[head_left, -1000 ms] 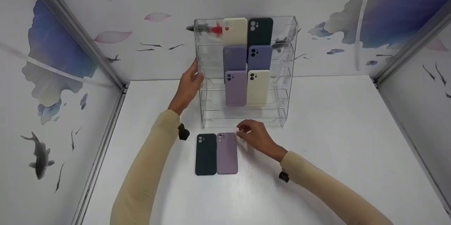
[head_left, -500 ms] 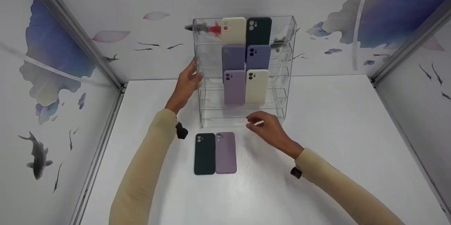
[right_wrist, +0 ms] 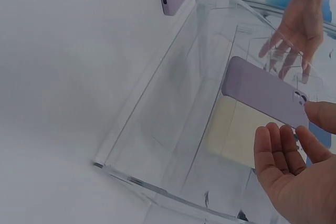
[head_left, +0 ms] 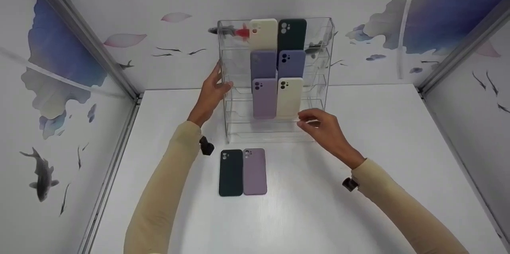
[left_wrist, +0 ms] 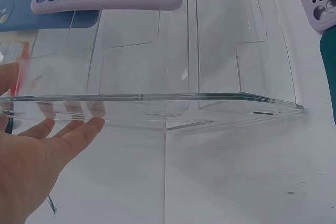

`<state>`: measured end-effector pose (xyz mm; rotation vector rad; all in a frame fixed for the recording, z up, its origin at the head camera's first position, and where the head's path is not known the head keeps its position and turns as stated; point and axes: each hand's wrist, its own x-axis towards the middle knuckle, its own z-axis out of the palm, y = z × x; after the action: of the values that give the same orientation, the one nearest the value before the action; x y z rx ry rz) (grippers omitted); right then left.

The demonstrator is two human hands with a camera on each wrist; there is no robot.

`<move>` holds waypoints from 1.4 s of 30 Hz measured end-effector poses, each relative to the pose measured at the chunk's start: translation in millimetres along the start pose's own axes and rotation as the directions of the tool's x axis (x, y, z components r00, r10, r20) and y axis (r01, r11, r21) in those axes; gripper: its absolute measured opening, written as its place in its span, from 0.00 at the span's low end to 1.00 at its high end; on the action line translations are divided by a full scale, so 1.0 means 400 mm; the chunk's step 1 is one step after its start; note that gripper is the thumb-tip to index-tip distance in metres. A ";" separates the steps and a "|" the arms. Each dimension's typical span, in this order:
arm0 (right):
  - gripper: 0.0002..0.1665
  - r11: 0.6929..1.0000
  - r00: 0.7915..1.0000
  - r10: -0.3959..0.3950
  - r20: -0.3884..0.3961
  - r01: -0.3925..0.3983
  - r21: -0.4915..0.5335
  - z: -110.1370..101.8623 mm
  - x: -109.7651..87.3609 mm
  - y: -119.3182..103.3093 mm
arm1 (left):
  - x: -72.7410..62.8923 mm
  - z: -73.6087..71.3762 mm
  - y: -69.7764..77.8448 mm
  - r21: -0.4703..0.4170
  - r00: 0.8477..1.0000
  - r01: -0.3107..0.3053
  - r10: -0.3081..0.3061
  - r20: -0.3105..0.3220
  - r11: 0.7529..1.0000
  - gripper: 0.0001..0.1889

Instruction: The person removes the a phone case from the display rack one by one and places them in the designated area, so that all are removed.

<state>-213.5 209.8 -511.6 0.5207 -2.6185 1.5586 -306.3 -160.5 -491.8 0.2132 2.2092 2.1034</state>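
Right hand (head_left: 326,127), fingers loosely curved and empty, nears the rack's (head_left: 239,107) right edge, cases (head_left: 290,98) unmoved, as left hand (head_left: 209,98) grips the left.

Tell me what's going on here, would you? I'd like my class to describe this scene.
Someone's left grip holds the left side of a clear rack, where six phone cases are propped in three rows of two. The right grip holds nothing; its fingertips are close to the cream case in the lowest of those rows, though I can't tell if they touch it. A dark green case and a light purple case lie side by side on the white table in front.
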 end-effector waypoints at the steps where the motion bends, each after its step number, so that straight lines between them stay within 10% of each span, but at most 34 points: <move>1: 0.17 1.000 1.000 -0.001 -0.007 0.001 0.001 -0.008 0.004 -0.001 | 0.000 0.000 0.001 0.000 1.000 0.000 0.000 0.000 1.000 0.44; 42: 0.18 0.995 0.992 -0.083 -0.092 0.077 -0.071 -0.120 0.102 0.014 | -0.007 0.005 -0.002 0.023 0.999 0.037 -0.037 -0.024 0.999 0.41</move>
<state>-259.7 243.1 -484.3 0.5262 -2.5371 1.4298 -303.3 -159.0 -492.9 0.1485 2.2343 2.0722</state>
